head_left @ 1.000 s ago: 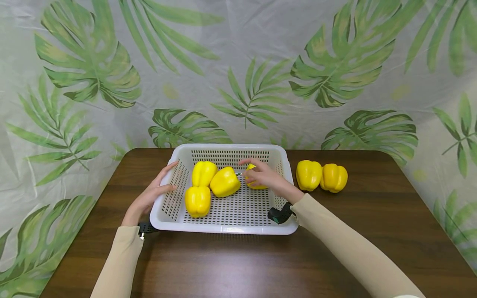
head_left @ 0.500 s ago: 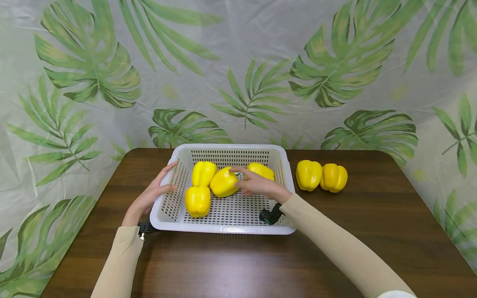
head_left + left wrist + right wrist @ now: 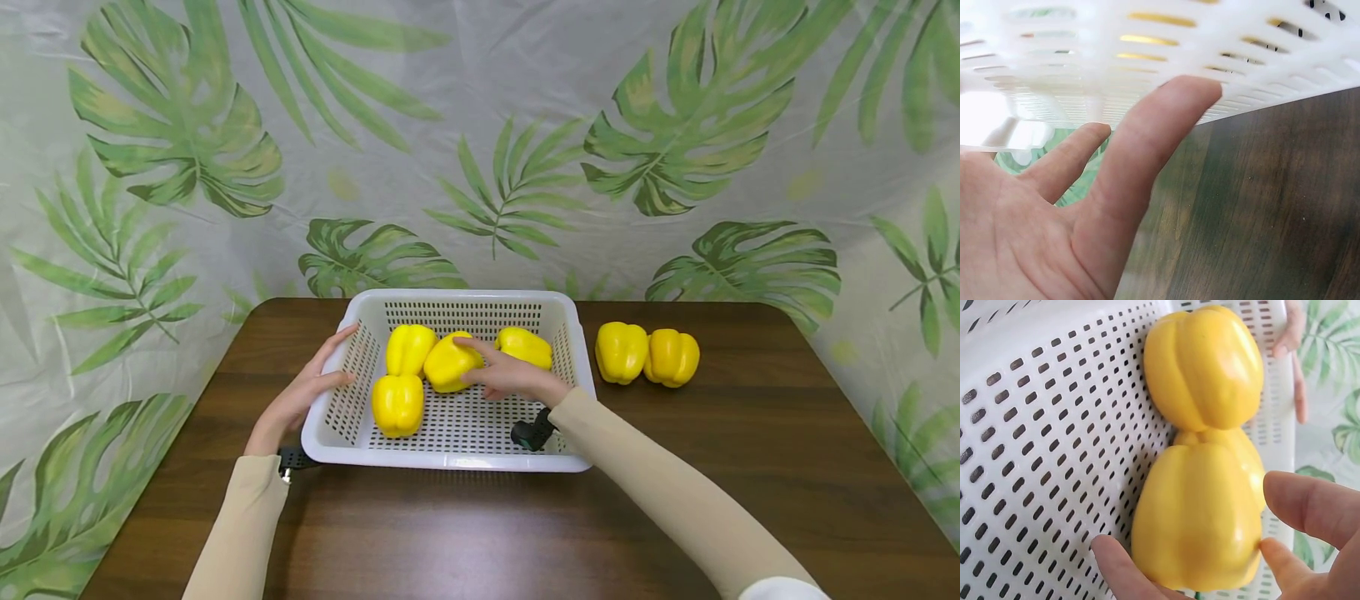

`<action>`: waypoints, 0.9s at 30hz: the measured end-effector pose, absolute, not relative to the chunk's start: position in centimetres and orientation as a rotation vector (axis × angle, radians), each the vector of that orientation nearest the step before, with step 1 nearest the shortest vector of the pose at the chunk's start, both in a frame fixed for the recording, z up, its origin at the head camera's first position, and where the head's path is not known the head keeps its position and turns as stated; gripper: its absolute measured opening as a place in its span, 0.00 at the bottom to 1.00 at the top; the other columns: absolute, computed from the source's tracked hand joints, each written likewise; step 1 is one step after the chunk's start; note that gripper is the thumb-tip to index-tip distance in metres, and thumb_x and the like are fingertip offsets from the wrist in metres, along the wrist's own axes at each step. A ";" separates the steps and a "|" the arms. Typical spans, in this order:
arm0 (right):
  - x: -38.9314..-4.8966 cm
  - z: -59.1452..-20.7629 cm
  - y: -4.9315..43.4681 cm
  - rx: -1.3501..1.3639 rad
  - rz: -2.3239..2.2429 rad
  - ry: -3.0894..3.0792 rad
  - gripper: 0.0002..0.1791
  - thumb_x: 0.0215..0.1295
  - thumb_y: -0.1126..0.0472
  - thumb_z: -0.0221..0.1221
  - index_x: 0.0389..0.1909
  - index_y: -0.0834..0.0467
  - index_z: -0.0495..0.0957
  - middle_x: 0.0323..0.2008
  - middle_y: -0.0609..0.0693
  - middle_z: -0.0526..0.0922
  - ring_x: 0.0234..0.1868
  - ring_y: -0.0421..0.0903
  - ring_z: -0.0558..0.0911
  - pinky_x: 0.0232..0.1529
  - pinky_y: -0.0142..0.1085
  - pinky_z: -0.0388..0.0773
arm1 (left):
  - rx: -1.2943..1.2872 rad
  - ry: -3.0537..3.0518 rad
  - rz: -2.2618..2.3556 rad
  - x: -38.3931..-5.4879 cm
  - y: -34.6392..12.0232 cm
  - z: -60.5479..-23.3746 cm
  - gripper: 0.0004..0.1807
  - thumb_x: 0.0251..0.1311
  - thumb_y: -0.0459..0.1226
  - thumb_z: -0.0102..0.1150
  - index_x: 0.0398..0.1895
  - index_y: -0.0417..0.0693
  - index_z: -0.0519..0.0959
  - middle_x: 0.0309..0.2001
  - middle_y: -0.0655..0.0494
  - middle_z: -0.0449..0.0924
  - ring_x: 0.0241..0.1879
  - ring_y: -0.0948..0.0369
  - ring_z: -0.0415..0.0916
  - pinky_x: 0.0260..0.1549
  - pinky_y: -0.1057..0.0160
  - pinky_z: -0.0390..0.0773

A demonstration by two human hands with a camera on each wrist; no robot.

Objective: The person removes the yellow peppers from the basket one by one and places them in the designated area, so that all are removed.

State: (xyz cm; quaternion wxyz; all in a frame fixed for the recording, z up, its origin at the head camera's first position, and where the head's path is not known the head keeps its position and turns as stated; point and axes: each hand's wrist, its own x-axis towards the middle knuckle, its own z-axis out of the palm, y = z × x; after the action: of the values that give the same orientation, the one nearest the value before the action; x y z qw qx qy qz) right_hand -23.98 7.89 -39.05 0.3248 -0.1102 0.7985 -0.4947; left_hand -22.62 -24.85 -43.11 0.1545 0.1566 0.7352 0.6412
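Note:
A white perforated plastic basket holds several yellow bell peppers. My left hand rests against its left side, fingertips at the rim; in the left wrist view the straight thumb touches the outer wall. My right hand reaches inside and holds the middle bell pepper between thumb and fingers, which lie on opposite sides of it in the right wrist view. Left of that pepper are a rear bell pepper and a front bell pepper. Another bell pepper lies behind the right hand.
Two more bell peppers, a nearer-left one and its neighbour, stand side by side on the dark wooden table, right of the basket. A leaf-patterned cloth hangs behind the table.
My right hand has left the right-hand pepper and moved left to the middle one. That middle pepper has turned slightly and its stem no longer shows in the head view. The left hand stays put.

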 end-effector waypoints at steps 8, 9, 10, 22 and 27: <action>-24.5 -39.6 7.3 -0.280 -1.406 2.033 0.35 0.69 0.65 0.52 0.74 0.44 0.53 0.64 0.55 0.59 0.19 0.41 0.58 0.31 0.36 0.64 | 0.380 2.095 1.845 -22.6 -24.7 -43.0 0.41 0.64 0.30 0.48 0.76 0.61 0.43 0.73 0.40 0.38 0.61 0.31 0.56 0.41 0.37 0.75; -24.6 -39.7 7.3 -0.292 -1.413 2.048 0.35 0.69 0.65 0.52 0.73 0.45 0.55 0.69 0.54 0.54 0.20 0.41 0.58 0.31 0.37 0.64 | 0.377 2.095 1.845 -22.6 -24.7 -43.0 0.41 0.64 0.30 0.47 0.76 0.60 0.43 0.73 0.39 0.38 0.61 0.30 0.56 0.41 0.37 0.75; -24.6 -39.7 7.2 -0.305 -1.420 2.065 0.34 0.68 0.66 0.52 0.73 0.46 0.56 0.70 0.54 0.54 0.20 0.41 0.58 0.31 0.37 0.64 | 0.378 2.094 1.845 -22.6 -24.8 -43.0 0.41 0.64 0.30 0.47 0.76 0.60 0.42 0.73 0.39 0.38 0.61 0.30 0.56 0.41 0.37 0.75; -24.8 -40.0 6.5 -0.332 -1.462 2.201 0.29 0.65 0.68 0.55 0.67 0.50 0.67 0.70 0.53 0.59 0.60 0.56 0.67 0.53 0.50 0.70 | 0.390 2.119 1.826 -22.7 -24.7 -42.9 0.41 0.65 0.32 0.48 0.76 0.59 0.42 0.74 0.41 0.36 0.60 0.30 0.56 0.40 0.38 0.76; -24.9 -40.0 6.2 -0.353 -1.442 2.274 0.29 0.63 0.68 0.57 0.66 0.51 0.69 0.70 0.52 0.60 0.64 0.56 0.64 0.55 0.47 0.70 | 0.385 2.124 1.826 -22.7 -24.8 -42.9 0.41 0.64 0.32 0.48 0.76 0.59 0.42 0.74 0.41 0.36 0.60 0.30 0.56 0.40 0.38 0.76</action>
State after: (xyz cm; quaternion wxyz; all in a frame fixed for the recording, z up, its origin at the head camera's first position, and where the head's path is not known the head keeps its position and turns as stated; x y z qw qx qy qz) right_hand -24.93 6.19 -40.04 0.2113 -0.1272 0.8185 -0.5189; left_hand -22.67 -24.79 -42.94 0.1565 0.1345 0.7421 0.6378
